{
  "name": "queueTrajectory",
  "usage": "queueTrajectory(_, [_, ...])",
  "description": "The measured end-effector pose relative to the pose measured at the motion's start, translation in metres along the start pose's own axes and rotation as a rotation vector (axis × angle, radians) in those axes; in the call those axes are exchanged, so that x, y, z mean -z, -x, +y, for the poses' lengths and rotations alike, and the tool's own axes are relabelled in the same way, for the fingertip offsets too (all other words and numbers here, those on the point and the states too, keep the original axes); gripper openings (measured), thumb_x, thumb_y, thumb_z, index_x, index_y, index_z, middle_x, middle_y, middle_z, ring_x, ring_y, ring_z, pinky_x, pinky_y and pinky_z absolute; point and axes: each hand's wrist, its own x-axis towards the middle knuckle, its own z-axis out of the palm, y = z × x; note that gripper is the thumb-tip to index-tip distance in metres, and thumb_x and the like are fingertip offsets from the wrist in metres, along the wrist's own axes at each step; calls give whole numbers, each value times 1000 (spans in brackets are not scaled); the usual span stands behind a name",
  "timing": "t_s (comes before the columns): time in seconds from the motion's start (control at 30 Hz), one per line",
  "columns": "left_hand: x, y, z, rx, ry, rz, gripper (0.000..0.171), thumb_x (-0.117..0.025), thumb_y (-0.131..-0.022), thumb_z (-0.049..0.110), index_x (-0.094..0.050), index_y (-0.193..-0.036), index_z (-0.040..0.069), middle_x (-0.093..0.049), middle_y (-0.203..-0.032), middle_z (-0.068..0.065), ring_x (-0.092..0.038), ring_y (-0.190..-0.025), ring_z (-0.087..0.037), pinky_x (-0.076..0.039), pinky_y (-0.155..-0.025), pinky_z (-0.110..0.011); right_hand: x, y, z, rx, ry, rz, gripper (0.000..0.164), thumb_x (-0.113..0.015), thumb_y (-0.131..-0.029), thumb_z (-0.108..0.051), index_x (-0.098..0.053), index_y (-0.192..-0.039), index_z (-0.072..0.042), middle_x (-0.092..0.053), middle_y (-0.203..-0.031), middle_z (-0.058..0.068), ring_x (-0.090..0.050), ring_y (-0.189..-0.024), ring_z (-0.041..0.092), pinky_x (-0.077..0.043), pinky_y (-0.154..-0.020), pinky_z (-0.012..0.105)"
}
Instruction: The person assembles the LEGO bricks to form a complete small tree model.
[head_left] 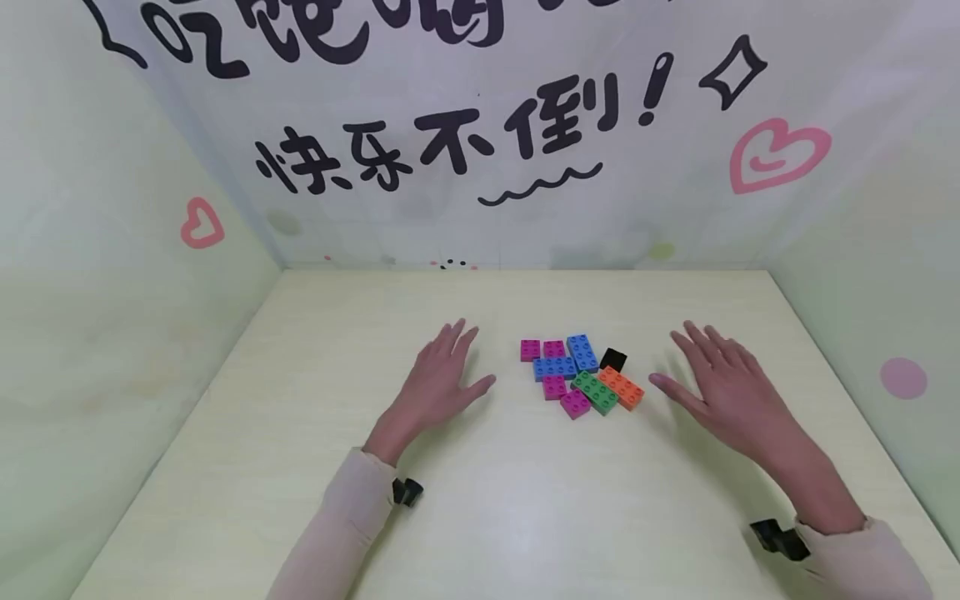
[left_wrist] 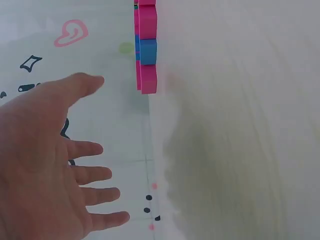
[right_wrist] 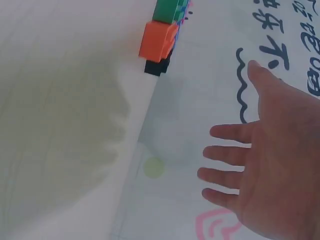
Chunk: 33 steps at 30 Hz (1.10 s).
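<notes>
My left hand (head_left: 435, 379) hovers over the table, fingers spread and holding nothing, to the left of a cluster of toy building bricks. On the cluster's other side my right hand (head_left: 723, 387) is likewise spread, palm down, with nothing in it. The cluster has several pink bricks (head_left: 530, 350), a lengthwise blue brick (head_left: 555, 368), another blue brick (head_left: 582, 353), a green brick (head_left: 595, 392), an orange brick (head_left: 621, 388) and a small black block (head_left: 613, 359). In the right wrist view the orange brick (right_wrist: 155, 42) stands nearest that hand.
The pale wooden table (head_left: 480, 500) is bounded by a printed backdrop (head_left: 480, 233) at the back and pale walls on both sides. Each sleeve cuff carries a dark strap piece, as on the left wrist (head_left: 407, 492).
</notes>
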Motion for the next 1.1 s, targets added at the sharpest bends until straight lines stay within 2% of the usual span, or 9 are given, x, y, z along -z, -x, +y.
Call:
queueTrajectory(0.07, [-4, -12, 5, -13, 62, -13, 72, -59, -95, 49, -34, -152, 13, -32, -155, -10, -29, -141, -28, -29, -110, -48, -4, -9, -14, 85, -9, 41, 73, -65, -92, -45, -40, -146, -1, -38, -148, 22, -32, -137, 41, -25, -108, 60])
queueTrajectory(0.17, [-14, -31, 13, -25, 150, -47, 60, -62, -96, 40, -43, -147, 13, -45, -145, -6, -42, -132, -23, -39, -105, -42, -17, -23, -38, 260, -8, 103, 61, -77, -85, -33, -56, -134, -3, -57, -128, 17, -51, -118, 35, -44, -94, 55])
queueTrajectory(0.23, [-21, -42, 19, -35, 177, -75, 55, -63, -96, 36, -47, -144, 13, -50, -139, -5, -46, -127, -22, -42, -102, -38, -27, -32, -55, 366, 2, 110, 52, -80, -83, -30, -64, -125, -5, -63, -117, 12, -57, -108, 30, -49, -88, 49])
queueTrajectory(0.33, [-31, -57, 26, -53, 141, -79, 50, -64, -96, 31, -51, -140, 11, -55, -132, -4, -50, -121, -21, -44, -99, -35, -43, -44, -74, 456, 30, 97, 42, -80, -83, -31, -70, -115, -6, -66, -107, 8, -60, -101, 27, -50, -86, 45])
queueTrajectory(0.47, [-40, -67, 32, -55, 46, -41, 46, -66, -95, 27, -56, -136, 11, -58, -121, -3, -52, -111, -19, -47, -92, -33, -59, -55, -85, 461, 73, 84, 39, -78, -84, -33, -72, -110, -5, -66, -103, 8, -61, -99, 28, -49, -86, 43])
queueTrajectory(0.67, [-41, -70, 35, -49, 23, -10, 36, -68, -93, 22, -63, -127, 10, -61, -113, -3, -55, -104, -20, -49, -86, -32, -68, -62, -89, 421, 78, 73, 39, -81, -81, -31, -71, -108, -4, -65, -101, 10, -61, -98, 31, -50, -83, 44])
queueTrajectory(0.9, [-41, -72, 35, -37, 45, -1, 33, -69, -93, 24, -65, -123, 10, -63, -110, -3, -55, -102, -20, -49, -85, -32, -72, -72, -94, 372, 52, 57, 34, -83, -79, -30, -67, -99, -8, -62, -89, 4, -60, -92, 27, -50, -75, 39])
queueTrajectory(1.1, [-37, -67, 34, 37, 139, 24, 33, -69, -93, 26, -65, -122, 10, -62, -114, -2, -57, -102, -17, -50, -86, -29, -74, -80, -92, 328, -28, 2, 31, -84, -78, -27, -64, -93, -9, -57, -79, -1, -53, -72, 17, -45, -63, 31])
